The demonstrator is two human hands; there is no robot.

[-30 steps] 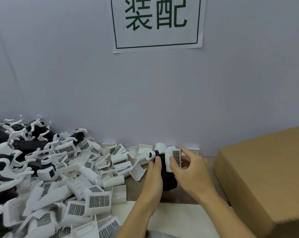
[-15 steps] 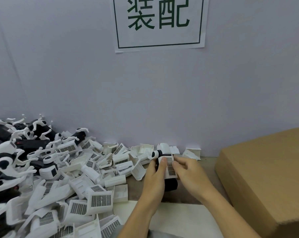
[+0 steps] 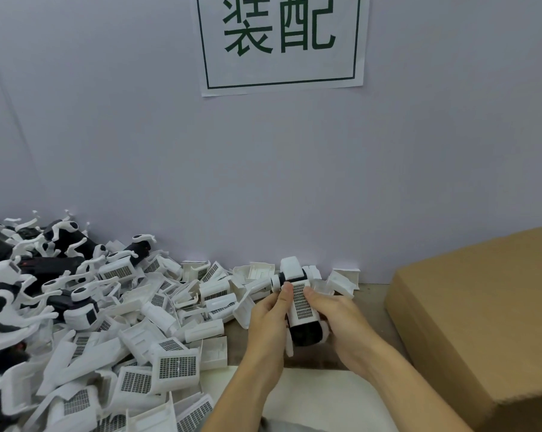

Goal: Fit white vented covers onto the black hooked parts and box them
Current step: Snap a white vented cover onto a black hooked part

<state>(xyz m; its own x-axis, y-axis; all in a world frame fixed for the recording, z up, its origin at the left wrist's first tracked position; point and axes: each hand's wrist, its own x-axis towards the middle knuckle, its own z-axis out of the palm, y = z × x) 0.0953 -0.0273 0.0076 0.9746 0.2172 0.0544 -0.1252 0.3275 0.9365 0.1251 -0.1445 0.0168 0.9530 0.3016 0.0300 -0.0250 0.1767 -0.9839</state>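
Between both hands sits a black hooked part with a white vented cover lying flat on top of it, grille facing up. My left hand grips the part from the left, thumb pressing the cover's upper edge. My right hand grips it from the right, thumb on the cover's top right corner. A white round end of the part pokes out above my left thumb. The underside of the part is hidden by my fingers.
A big heap of loose white vented covers fills the left of the table, with black hooked parts piled at the far left. A brown cardboard box stands at the right. A white sheet lies under my forearms. A wall stands close behind.
My right hand brought the cover from upright beside the part down onto its top. Both thumbs now press on it, and the assembly has come slightly nearer to me.
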